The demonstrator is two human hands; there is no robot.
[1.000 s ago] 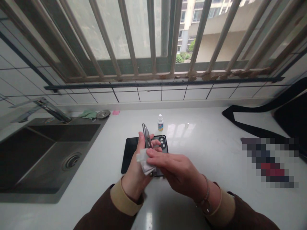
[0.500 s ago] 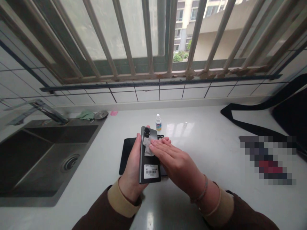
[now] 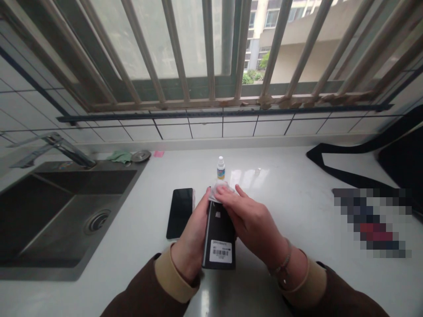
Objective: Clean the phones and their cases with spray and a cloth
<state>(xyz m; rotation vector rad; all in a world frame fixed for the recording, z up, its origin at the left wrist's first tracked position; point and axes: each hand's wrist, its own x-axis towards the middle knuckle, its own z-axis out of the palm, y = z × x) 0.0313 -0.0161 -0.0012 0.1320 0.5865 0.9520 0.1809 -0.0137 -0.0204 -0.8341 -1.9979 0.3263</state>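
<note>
A dark smartphone [image 3: 218, 230] lies back up, its white barcode label toward me. My left hand [image 3: 189, 244] is closed around its left side. At the phone's far end, my right hand [image 3: 253, 220] presses a thin white wipe [image 3: 214, 194] against the back, fingers bent over it. The camera area is hidden under the wipe and fingers. Left of my hands, a second phone [image 3: 180, 213] rests screen up on the counter. Just beyond the wipe stands a small white-capped bottle [image 3: 221, 169] with a blue and yellow label.
The white counter [image 3: 291, 264] has a dark sink [image 3: 62, 220] with a faucet [image 3: 71, 152] at the left. A green cloth [image 3: 119, 156], a metal strainer [image 3: 141, 156] and a pink slip [image 3: 159, 154] lie by the wall. A black strap [image 3: 343, 169] and a blurred patch are at the right.
The wipe has moved up from below the phone's camera to its far end and looks more spread out. The held phone has shifted right and toward me, uncovering more of the second phone.
</note>
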